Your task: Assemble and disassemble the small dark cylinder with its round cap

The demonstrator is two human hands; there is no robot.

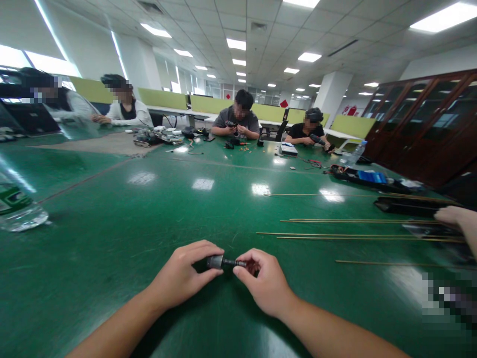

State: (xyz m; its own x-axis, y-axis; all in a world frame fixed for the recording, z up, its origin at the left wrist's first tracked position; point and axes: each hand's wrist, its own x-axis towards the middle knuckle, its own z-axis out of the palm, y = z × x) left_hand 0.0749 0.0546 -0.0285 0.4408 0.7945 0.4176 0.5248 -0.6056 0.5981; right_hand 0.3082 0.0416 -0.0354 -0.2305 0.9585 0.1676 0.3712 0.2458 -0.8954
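Two-handed pinch on a dark part [228, 262] toward the near edge of the surface [167, 214]: wide end [215, 262] in the left hand [188, 269], thin end [238, 263] in the right hand [265, 282]. Looks like adjusting or inspecting; for the next move, best hold both ends aligned.

Tool part [217, 262] between hands [265, 283], rods [335, 234] right

The single view looks from the wearer's head, above the near part of the green surface [208, 211], facing forward and down across it. The left hand [182, 268] and right hand [266, 283] are close to the camera, over the surface's near part, while the wide view reaches co-workers [246, 122] beyond the surface and the ceiling [208, 30] above it
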